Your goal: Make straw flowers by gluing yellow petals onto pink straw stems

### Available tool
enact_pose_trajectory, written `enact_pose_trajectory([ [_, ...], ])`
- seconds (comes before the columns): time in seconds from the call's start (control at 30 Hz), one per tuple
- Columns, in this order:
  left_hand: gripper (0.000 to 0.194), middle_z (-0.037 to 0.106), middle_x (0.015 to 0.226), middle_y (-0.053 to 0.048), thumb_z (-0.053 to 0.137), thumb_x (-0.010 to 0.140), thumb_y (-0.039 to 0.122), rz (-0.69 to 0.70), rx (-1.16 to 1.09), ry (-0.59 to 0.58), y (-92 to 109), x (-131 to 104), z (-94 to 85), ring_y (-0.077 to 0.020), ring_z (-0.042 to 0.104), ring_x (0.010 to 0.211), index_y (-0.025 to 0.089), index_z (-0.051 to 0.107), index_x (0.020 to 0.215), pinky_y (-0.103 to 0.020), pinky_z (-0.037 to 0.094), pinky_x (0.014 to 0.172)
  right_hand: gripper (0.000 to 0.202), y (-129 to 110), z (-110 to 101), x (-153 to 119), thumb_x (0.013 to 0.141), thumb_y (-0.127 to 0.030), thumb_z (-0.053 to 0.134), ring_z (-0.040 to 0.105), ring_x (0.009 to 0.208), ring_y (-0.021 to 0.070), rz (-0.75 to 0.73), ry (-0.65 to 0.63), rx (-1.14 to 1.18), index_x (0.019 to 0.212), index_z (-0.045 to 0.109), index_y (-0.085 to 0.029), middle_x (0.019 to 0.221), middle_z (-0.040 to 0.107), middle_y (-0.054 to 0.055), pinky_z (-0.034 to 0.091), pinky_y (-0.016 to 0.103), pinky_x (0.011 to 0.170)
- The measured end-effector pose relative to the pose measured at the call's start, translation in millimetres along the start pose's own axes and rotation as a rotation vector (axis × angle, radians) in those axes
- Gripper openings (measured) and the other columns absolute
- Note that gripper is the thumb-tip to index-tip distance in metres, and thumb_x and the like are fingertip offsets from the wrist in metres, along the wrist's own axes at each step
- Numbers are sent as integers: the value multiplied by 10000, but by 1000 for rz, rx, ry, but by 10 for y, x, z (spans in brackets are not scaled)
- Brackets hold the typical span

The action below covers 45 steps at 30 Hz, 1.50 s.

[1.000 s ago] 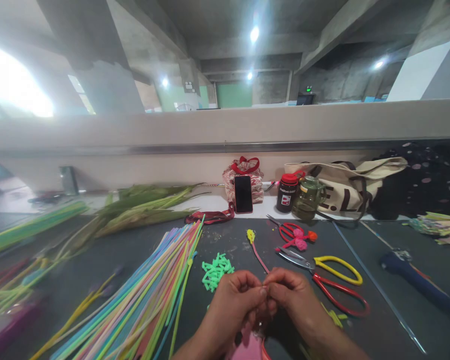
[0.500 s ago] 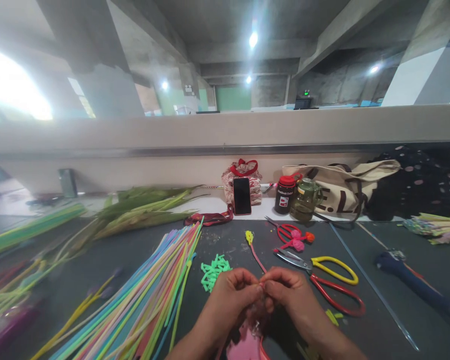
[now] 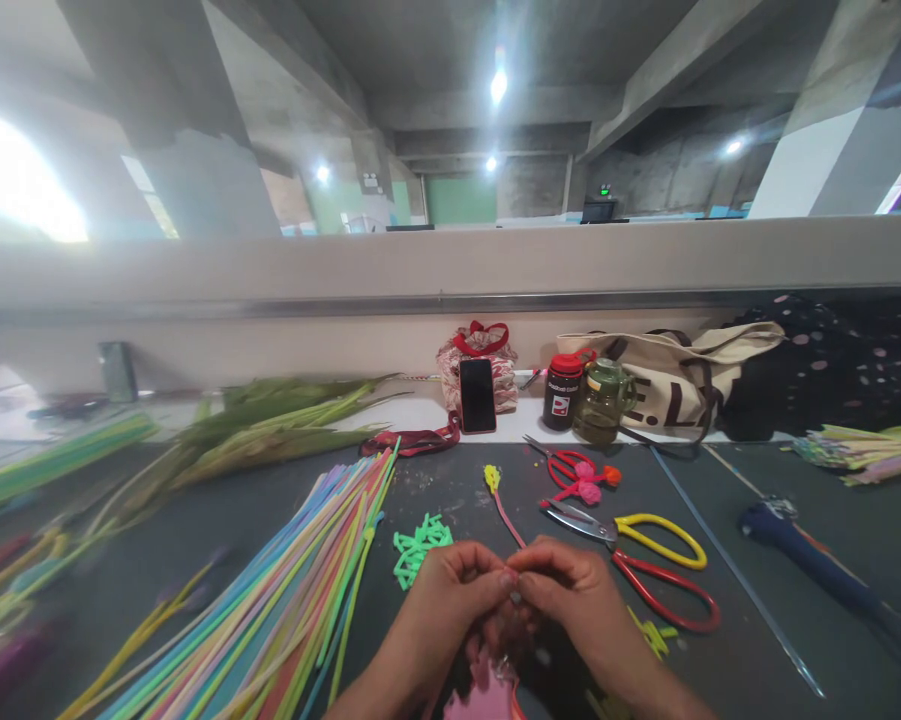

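Note:
My left hand (image 3: 457, 600) and my right hand (image 3: 570, 595) meet at the lower middle, fingertips pinched together. Between them is a small pinkish piece, mostly hidden by the fingers. Below the hands lies a pink item (image 3: 481, 690) with something clear and shiny above it. Just beyond the fingertips, a pink stem with a yellow tip (image 3: 492, 480) lies on the dark table. Small green pieces (image 3: 420, 548) are left of my left hand. To the right rest large scissors (image 3: 660, 540) with one yellow and one red handle.
Long colored strips (image 3: 285, 590) fan out at left, beside green leaves (image 3: 270, 420). A phone (image 3: 478, 396) stands at the back, with a red-lidded bottle (image 3: 562, 392), a green jug (image 3: 601, 402) and a canvas bag (image 3: 675, 385) to its right. Red scissors (image 3: 566, 468) lie near pink pieces.
The whole view has shifted slightly, so the objects appear a little further left. Both hands stay together in a pinch, with only small finger movement.

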State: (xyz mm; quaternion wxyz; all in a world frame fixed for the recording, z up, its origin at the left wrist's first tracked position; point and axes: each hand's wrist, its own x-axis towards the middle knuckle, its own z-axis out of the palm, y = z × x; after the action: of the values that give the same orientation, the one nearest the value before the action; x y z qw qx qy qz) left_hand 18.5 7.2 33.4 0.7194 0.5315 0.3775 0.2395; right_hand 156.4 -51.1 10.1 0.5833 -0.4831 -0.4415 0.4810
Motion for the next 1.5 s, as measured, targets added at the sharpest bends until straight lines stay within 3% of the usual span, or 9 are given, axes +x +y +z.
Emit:
enact_pose_trajectory([
  [0.3,228,627,485,-19,668,648,305,14,-89,-9,-75,27,3,-59,471,309,124,532,614,-128,322,276,89,66,9,19,725,-260,669,538,456,102,24,-1,17,695,671,-176,536,577,-44,448,218,488],
  [0.4,223,599,463,-2,687,630,287,-18,-168,1,-67,38,3,-46,436,289,123,539,595,-126,296,270,71,95,4,28,716,-234,674,569,570,124,-4,21,-20,766,695,-187,645,607,-22,455,224,548],
  [0.53,221,514,411,42,714,605,269,-45,-326,-11,-93,50,15,-15,359,275,126,548,573,-117,251,275,246,72,-4,8,689,-135,676,571,726,143,-204,85,-286,914,678,-234,802,617,-9,441,223,649],
  [0.63,209,455,375,60,715,592,232,-89,-418,-66,-125,57,25,-17,333,282,136,534,552,-120,221,281,193,32,-15,-10,725,-106,644,572,701,132,-381,52,-483,874,674,-226,760,615,-13,433,210,631],
  [0.9,257,467,377,52,760,523,251,-177,-533,-146,-129,63,9,-13,323,281,134,531,543,-118,175,284,179,26,-41,-2,785,-106,605,593,706,124,-531,10,-532,914,672,-210,753,645,2,450,199,644],
  [1.3,283,491,348,30,746,538,318,-109,-379,-89,-153,60,12,-31,365,261,129,537,509,-127,237,277,141,-5,11,-30,797,-162,588,602,687,130,-469,4,-513,857,704,-214,727,660,13,461,214,637],
  [1.4,270,478,350,42,729,575,311,-103,-343,-48,-130,68,1,-25,353,266,131,534,522,-122,238,279,184,-24,-58,11,750,-211,611,613,712,143,-280,23,-583,914,694,-227,763,665,0,472,227,644],
  [1.47,269,473,366,54,727,587,306,-107,-332,-3,-106,85,-30,-17,342,271,135,526,535,-119,244,284,298,-48,-251,91,748,-261,599,630,719,151,-99,100,-649,1041,638,-223,827,675,-2,489,229,614],
  [1.5,271,474,379,60,731,584,306,-110,-335,15,-95,97,-50,-13,338,274,138,522,546,-119,248,288,297,-62,-394,146,815,-292,514,635,700,153,-51,148,-673,1082,607,-200,843,677,14,493,232,571],
])
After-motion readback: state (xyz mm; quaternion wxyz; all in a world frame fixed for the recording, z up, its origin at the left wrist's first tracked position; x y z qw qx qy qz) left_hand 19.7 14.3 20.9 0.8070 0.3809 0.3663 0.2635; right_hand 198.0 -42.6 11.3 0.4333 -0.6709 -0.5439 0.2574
